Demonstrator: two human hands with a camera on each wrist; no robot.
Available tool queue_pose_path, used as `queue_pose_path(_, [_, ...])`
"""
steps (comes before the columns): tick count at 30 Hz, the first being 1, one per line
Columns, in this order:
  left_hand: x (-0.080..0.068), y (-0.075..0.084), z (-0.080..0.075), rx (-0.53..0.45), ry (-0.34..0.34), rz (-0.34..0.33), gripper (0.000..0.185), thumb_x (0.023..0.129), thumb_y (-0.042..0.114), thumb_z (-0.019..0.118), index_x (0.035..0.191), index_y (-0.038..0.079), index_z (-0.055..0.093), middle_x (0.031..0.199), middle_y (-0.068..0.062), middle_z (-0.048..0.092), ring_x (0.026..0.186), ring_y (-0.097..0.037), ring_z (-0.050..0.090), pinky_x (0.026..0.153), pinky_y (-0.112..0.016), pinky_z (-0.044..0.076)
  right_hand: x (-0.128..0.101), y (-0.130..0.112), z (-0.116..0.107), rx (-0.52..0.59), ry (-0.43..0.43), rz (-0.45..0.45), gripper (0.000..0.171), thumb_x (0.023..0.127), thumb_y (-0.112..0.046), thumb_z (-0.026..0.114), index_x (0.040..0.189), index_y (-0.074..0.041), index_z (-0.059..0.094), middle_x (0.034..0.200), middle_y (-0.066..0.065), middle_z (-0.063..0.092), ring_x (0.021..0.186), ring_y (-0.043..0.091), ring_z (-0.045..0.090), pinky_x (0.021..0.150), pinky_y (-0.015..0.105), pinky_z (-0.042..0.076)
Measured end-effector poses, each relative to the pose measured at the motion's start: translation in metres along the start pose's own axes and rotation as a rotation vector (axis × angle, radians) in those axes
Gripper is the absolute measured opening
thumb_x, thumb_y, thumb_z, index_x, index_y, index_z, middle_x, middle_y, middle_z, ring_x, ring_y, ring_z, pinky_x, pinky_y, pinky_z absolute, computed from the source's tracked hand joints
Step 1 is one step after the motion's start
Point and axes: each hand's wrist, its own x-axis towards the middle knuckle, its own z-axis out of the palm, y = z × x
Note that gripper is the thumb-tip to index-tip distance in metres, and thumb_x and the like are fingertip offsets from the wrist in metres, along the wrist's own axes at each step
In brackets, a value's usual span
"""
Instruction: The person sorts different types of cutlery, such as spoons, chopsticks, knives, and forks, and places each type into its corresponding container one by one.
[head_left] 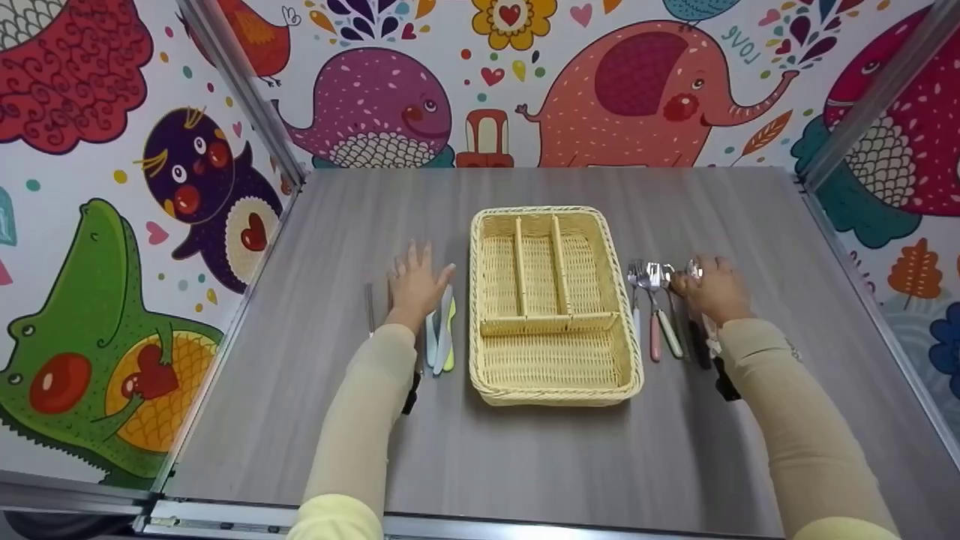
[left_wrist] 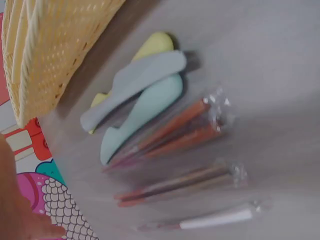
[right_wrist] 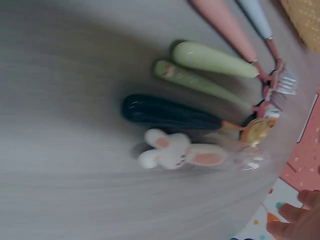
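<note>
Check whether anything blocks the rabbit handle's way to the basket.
Yes. Between the rabbit handle and the basket lie a dark handle, two green handles, a pink handle and a blue handle, in that order.

Head view: you get bright, even light and mostly clear outlines.
Bench (head_left: pixel 247 420): you see a soft shadow left of the right sleeve (head_left: pixel 787 412).
Wrapped utensils (left_wrist: pixel 175 185): you find them smeared in the left wrist view, their plastic ends glinting.
Dark handle (right_wrist: pixel 170 112): you catch small highlights in the dimmer right wrist view, amid streaky blur.
</note>
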Motion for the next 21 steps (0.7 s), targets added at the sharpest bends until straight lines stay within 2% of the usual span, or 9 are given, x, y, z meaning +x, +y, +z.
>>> queue_pose_path(4, [-0.005, 0.007, 0.007, -0.036, -0.031, 0.025, 0.068, 0.095, 0.051, 0.034, 0.146, 0.009, 0.020, 0.149, -0.019, 0.021, 0.133, -0.042, 0.024, 0.104, -0.058, 0.021, -0.009, 0.013, 0.005, 0.010, 0.009, 0.030, 0.050, 0.091, -0.017, 0.045, 0.130, 0.011, 0.033, 0.114, 0.041, 0.040, 0.101, 0.055, 0.043, 0.086, 0.061, 0.035])
queue_pose_path(8, [-0.010, 0.013, 0.015, -0.072, -0.053, 0.050, 0.065, 0.095, 0.048, 0.035, 0.146, 0.009, 0.022, 0.147, -0.017, 0.027, 0.132, -0.036, 0.029, 0.106, -0.053, 0.023, -0.016, 0.022, 0.009, 0.132, -0.088, 0.158, 0.053, 0.092, -0.017, 0.042, 0.135, 0.011, 0.028, 0.122, 0.041, 0.036, 0.112, 0.053, 0.037, 0.093, 0.060, 0.032])
queue_pose_path(10, [-0.013, 0.016, 0.018, -0.082, -0.049, 0.092, 0.064, 0.096, 0.046, 0.037, 0.145, 0.008, 0.023, 0.145, -0.017, 0.030, 0.131, -0.035, 0.031, 0.105, -0.051, 0.025, -0.018, 0.025, 0.011, 0.181, -0.135, 0.218, 0.054, 0.092, -0.016, 0.040, 0.135, 0.012, 0.025, 0.127, 0.040, 0.033, 0.116, 0.052, 0.034, 0.096, 0.059, 0.030])
queue_pose_path(13, [-0.016, 0.024, 0.023, -0.100, -0.046, 0.171, 0.060, 0.096, 0.040, 0.041, 0.144, 0.008, 0.026, 0.144, -0.015, 0.034, 0.129, -0.034, 0.035, 0.105, -0.049, 0.027, -0.019, 0.029, 0.013, 0.198, -0.161, 0.243, 0.052, 0.090, -0.014, 0.039, 0.133, 0.014, 0.029, 0.127, 0.039, 0.035, 0.116, 0.051, 0.037, 0.095, 0.057, 0.032])
queue_pose_path(17, [-0.016, 0.032, 0.033, -0.072, -0.041, 0.229, 0.052, 0.096, 0.031, 0.043, 0.142, 0.009, 0.030, 0.141, -0.012, 0.037, 0.126, -0.033, 0.038, 0.102, -0.049, 0.031, -0.019, 0.033, 0.018, 0.185, -0.178, 0.245, 0.050, 0.088, -0.012, 0.040, 0.128, 0.016, 0.033, 0.123, 0.038, 0.041, 0.109, 0.049, 0.045, 0.088, 0.055, 0.039])
queue_pose_path(21, [-0.018, 0.033, 0.042, -0.022, -0.039, 0.208, 0.048, 0.098, 0.029, 0.040, 0.141, 0.010, 0.033, 0.141, -0.009, 0.038, 0.126, -0.032, 0.038, 0.101, -0.048, 0.032, -0.020, 0.035, 0.023, 0.193, -0.187, 0.254, 0.043, 0.087, -0.012, 0.041, 0.119, 0.017, 0.042, 0.108, 0.034, 0.051, 0.090, 0.040, 0.053, 0.073, 0.046, 0.045])
